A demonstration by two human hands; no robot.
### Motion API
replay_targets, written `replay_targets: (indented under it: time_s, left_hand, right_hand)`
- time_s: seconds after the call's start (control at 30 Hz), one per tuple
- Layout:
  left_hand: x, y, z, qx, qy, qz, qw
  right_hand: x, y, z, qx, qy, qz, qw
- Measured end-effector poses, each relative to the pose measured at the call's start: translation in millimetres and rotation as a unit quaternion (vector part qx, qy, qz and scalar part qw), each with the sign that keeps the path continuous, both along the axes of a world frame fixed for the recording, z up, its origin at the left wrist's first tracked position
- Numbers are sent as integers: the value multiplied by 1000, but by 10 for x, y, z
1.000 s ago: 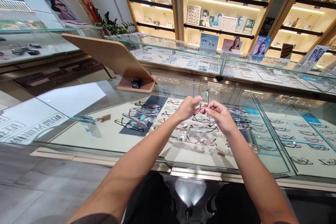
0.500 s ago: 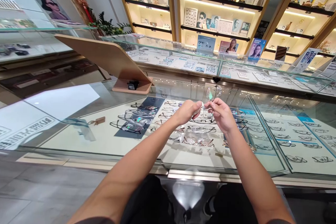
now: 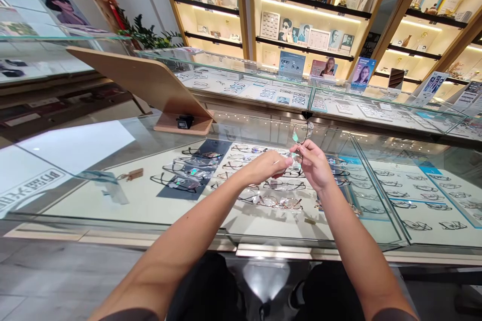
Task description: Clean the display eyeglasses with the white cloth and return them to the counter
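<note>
Both my bare arms reach forward over the long, clear glass counter [image 3: 98, 208]. My right hand [image 3: 315, 164] points up, and its thumb and fingers pinch the thin, dark-rimmed glasses with clear lenses [image 3: 300, 133] — they stick up above my fingertips. My left hand [image 3: 269, 165] curls with its back up, thumb toward the glasses. Something tiny and white [image 3: 292, 160] shows there — I can't tell if I'm holding it.

The right hand [image 3: 315, 163] pinches a pair of glasses [image 3: 299, 134]; the left hand [image 3: 269, 166] curls just beside it. Beneath both hands, eyeglass frames [image 3: 285, 185] fill a glass counter [image 3: 75, 205]. A wooden board [image 3: 150, 77] leans beyond the left.
</note>
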State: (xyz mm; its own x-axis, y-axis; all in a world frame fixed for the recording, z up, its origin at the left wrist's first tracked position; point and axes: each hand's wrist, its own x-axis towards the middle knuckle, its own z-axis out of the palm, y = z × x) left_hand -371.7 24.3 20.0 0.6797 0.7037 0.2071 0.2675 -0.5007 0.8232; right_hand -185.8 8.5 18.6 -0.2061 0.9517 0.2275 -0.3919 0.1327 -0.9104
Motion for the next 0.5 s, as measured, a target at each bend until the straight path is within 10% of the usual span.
replay_targets:
  time_s: [0.23,0.5]
  left_hand:
    - [-434,103,223,113,-129,227,959]
    - [-1757,-25,226,142,16,455,879]
  right_hand:
    - [68,65,-15,-13,2,-22,1000]
    - [97,108,-31,-2,17,-17,1000]
